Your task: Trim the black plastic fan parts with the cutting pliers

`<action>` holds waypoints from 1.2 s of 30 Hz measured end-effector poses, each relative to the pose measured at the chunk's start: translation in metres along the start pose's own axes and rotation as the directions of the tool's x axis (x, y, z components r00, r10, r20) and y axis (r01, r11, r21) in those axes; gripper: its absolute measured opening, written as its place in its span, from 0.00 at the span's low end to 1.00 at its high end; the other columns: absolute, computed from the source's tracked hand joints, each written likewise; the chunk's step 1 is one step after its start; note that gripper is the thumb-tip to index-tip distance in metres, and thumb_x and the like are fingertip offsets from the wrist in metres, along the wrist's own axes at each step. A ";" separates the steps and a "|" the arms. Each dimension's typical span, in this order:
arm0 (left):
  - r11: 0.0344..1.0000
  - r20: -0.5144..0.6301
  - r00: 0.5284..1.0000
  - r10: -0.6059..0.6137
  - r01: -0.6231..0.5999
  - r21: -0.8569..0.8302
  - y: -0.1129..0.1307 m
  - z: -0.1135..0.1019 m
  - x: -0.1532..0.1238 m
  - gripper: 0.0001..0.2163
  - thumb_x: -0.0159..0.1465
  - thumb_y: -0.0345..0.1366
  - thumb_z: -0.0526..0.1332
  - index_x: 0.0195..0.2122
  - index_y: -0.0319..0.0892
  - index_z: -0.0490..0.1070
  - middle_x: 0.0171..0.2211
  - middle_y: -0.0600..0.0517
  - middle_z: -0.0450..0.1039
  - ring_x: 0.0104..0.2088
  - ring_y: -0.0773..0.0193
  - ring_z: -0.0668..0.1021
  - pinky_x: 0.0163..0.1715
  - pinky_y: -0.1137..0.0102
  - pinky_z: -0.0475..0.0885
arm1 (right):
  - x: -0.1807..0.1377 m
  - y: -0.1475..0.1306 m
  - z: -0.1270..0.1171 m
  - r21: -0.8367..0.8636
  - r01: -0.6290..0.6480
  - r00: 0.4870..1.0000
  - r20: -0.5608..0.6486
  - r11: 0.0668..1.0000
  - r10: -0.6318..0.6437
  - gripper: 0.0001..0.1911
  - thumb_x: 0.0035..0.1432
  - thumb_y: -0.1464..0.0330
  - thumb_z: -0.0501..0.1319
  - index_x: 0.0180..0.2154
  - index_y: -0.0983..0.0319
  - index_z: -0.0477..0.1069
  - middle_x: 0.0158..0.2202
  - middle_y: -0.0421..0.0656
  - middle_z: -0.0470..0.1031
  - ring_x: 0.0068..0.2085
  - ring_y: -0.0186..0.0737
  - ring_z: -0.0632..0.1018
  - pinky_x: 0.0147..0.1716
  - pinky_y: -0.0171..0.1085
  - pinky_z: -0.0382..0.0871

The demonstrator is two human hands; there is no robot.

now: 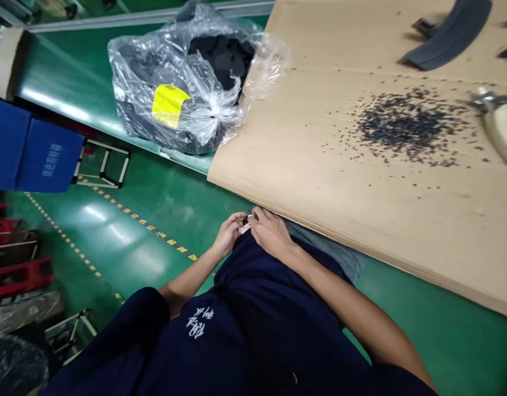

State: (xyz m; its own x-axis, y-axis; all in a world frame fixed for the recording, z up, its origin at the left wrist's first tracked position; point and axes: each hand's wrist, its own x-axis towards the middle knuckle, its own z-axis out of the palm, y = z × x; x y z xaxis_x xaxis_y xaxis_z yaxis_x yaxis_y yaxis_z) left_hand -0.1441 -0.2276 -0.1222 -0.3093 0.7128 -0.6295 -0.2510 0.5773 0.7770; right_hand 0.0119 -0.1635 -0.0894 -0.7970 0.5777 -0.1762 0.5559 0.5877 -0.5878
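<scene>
Pinching a small item (pixel 244 227) between them, the left hand (pixel 227 234) and the right hand (pixel 271 231) meet just off the near edge of the cardboard (pixel 286 165), above the lap of the dark shirt (pixel 245 308). Both hands are narrow, fingers bent in around the item; they cover most of it, so its exact shape is hard to tell. Its visible pale part looks like a short strip, its long axis slanting from the left hand up toward the right fingers and the cardboard's edge. Which end is its front cannot be told.

Across the middle of the cardboard lies a loose heap of dark bits (pixel 406 126), thinning toward its rim. On the cardboard's far side rests a curved dark strip (pixel 449 36), its lower end slanting toward the cardboard's left side. At the cardboard's right is a tool (pixel 503 121) with a pale handle, partly out of view. A clear plastic bag (pixel 154 60) with dark pieces inside and a yellow label (pixel 169 104) overlaps the cardboard's left edge. Blue boxes (pixel 51 151) stand well apart, left of the cardboard.
</scene>
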 end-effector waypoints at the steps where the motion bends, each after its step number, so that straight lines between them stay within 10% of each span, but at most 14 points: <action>1: 0.999 -0.006 1.000 -0.009 0.009 -0.054 0.000 0.000 -0.001 0.07 0.59 0.35 0.67 0.38 0.42 0.73 0.37 0.52 0.78 0.37 0.65 0.78 0.41 0.72 0.71 | 0.000 0.000 -0.001 -0.002 -0.015 1.000 0.001 1.000 0.015 0.16 0.69 0.75 0.53 0.52 0.66 0.74 0.54 0.56 0.70 0.53 0.50 0.73 0.51 0.44 0.70; 10: 0.930 -0.053 0.984 -0.168 0.140 -0.338 -0.002 0.000 0.012 0.10 0.64 0.39 0.67 0.33 0.38 0.73 0.28 0.52 0.76 0.30 0.65 0.78 0.39 0.70 0.74 | 0.010 -0.004 -0.004 -0.122 0.264 0.958 0.151 0.957 -0.245 0.16 0.71 0.63 0.58 0.48 0.65 0.79 0.52 0.53 0.72 0.53 0.50 0.69 0.52 0.44 0.64; 20: 0.867 -0.036 0.954 -0.298 0.255 -0.427 0.002 -0.006 0.027 0.17 0.74 0.41 0.51 0.32 0.39 0.71 0.29 0.48 0.76 0.31 0.63 0.80 0.35 0.70 0.77 | 0.013 -0.007 -0.009 -0.166 0.059 0.985 0.171 0.984 -0.030 0.20 0.73 0.69 0.50 0.46 0.69 0.80 0.48 0.59 0.74 0.54 0.54 0.71 0.49 0.44 0.67; 36: 0.979 0.031 0.996 0.085 -0.089 0.184 -0.001 -0.007 0.022 0.11 0.44 0.24 0.72 0.22 0.41 0.71 0.23 0.59 0.69 0.29 0.69 0.68 0.36 0.76 0.65 | 0.003 0.007 -0.017 -0.005 -0.012 0.985 0.174 1.000 0.013 0.12 0.72 0.67 0.57 0.52 0.62 0.74 0.53 0.49 0.72 0.48 0.41 0.77 0.45 0.35 0.69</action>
State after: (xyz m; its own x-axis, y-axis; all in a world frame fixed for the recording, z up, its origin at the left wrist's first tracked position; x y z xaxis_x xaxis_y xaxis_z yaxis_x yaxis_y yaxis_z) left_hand -0.1576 -0.2153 -0.1374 -0.3007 0.7711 -0.5612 -0.0493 0.5751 0.8166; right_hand 0.0174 -0.1479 -0.0812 -0.8187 0.4780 -0.3183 0.5668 0.5832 -0.5820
